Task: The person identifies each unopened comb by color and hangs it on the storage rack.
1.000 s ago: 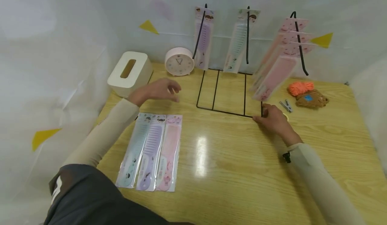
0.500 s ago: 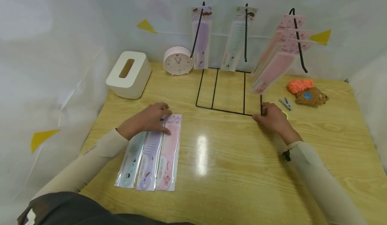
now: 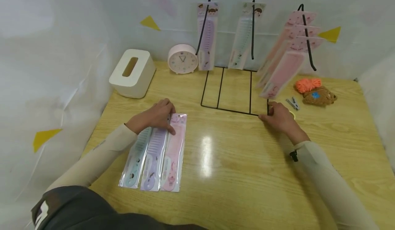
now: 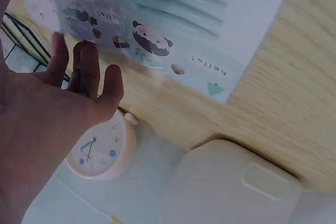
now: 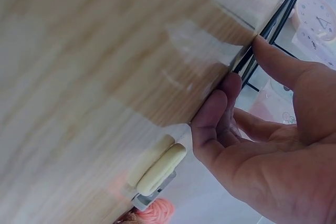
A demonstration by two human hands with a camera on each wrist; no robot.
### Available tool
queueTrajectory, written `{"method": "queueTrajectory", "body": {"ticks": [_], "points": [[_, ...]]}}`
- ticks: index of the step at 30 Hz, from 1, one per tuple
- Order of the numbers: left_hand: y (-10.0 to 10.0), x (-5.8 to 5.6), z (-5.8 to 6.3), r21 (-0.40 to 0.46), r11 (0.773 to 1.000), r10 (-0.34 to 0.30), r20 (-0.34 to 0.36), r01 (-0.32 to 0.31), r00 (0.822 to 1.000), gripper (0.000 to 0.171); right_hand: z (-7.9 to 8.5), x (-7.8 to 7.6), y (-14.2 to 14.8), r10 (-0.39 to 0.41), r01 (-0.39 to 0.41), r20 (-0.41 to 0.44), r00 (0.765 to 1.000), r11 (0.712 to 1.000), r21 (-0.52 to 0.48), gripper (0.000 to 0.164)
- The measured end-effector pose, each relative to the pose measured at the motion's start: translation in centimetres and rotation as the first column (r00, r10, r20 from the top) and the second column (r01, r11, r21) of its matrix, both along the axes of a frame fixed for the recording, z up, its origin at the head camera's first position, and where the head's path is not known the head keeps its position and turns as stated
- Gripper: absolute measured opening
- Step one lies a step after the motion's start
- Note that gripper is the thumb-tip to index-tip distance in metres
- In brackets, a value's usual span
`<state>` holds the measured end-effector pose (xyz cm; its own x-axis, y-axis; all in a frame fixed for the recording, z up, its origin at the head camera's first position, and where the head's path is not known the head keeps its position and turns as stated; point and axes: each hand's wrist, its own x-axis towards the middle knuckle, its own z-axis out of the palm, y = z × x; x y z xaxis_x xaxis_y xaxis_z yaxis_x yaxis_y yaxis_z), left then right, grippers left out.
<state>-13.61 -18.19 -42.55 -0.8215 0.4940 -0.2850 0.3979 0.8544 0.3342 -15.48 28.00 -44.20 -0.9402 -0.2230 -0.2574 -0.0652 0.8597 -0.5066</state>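
Observation:
My left hand (image 3: 157,115) reaches over the tops of three packaged combs lying side by side. Its thumb touches near the border of the purple comb (image 3: 154,154) and the pink comb (image 3: 174,154); the teal comb (image 3: 135,158) lies under the wrist. In the left wrist view, loosely bent fingers (image 4: 89,66) are at the upper edge of the purple pack. My right hand (image 3: 279,118) pinches the near right corner of a black wire display rack (image 3: 234,111). On its hooks hang a purple comb (image 3: 207,34), a teal comb (image 3: 242,37) and several pink combs (image 3: 287,65).
A white tissue box (image 3: 132,73) and a pink clock (image 3: 183,59) stand at the back left. Right of the rack lie orange yarn (image 3: 308,84), a brown furry toy (image 3: 320,96), a grey clip (image 3: 292,103) and a yellow ring (image 3: 292,114). White sheeting surrounds the table.
My left hand has come down and towards me from beside the clock onto the tops of the comb packs, its fingers drawing closer together. The right hand stays at the rack's corner.

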Motion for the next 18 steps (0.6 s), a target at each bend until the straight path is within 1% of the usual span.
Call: {"method": "queueTrajectory", "body": {"ticks": [3,5,7,8,9,10,11,12,14,16,18], "points": [[0.4,-0.6,0.0,0.029,1.0,0.004,0.017,-0.004,1.0,0.076,0.1,0.0,0.2,-0.003,0.003,0.012,1.0,1.0,0.003,0.079],[0.7,-0.9,0.1,0.071,0.997,0.012,0.053,-0.015,0.999,0.073,0.2,0.0,0.3,-0.007,0.007,0.02,1.0,1.0,0.004,0.078],[1.1,-1.2,0.4,0.137,0.99,0.018,0.106,-0.032,0.994,0.068,0.2,0.1,0.4,-0.015,0.015,0.02,1.0,1.0,0.003,0.078],[1.3,-1.3,0.6,0.18,0.983,0.018,0.134,-0.043,0.991,0.065,0.2,0.1,0.5,-0.016,0.016,0.019,1.0,1.0,0.002,0.078],[1.5,-1.4,0.7,0.234,0.97,0.02,0.164,-0.058,0.986,0.061,0.2,0.1,0.5,-0.017,0.017,0.016,1.0,1.0,0.001,0.078],[1.8,-1.4,1.0,0.291,0.954,0.019,0.206,-0.079,0.978,0.058,0.3,0.1,0.6,-0.018,0.018,0.015,1.0,1.0,-0.001,0.079],[2.1,-1.5,1.3,0.345,0.934,0.011,0.233,-0.093,0.972,0.055,0.3,0.1,0.7,-0.017,0.017,0.013,1.0,1.0,-0.004,0.079],[2.5,-1.4,1.6,0.403,0.908,0.005,0.261,-0.114,0.965,0.052,0.2,0.1,0.7,-0.015,0.015,0.008,1.0,1.0,-0.009,0.079],[3.5,-1.2,2.5,0.514,0.843,-0.015,0.317,-0.159,0.948,0.049,0.2,0.1,0.8,-0.008,0.008,0.001,1.0,1.0,-0.019,0.079],[4.9,-0.7,3.7,0.595,0.777,-0.03,0.36,-0.205,0.933,0.049,0.2,0.0,0.7,-0.007,0.006,-0.008,1.0,1.0,-0.027,0.077],[6.3,-0.1,4.9,0.652,0.726,-0.042,0.359,-0.218,0.932,0.048,0.3,0.0,0.5,-0.005,0.004,-0.019,1.0,0.999,-0.033,0.075]]}}
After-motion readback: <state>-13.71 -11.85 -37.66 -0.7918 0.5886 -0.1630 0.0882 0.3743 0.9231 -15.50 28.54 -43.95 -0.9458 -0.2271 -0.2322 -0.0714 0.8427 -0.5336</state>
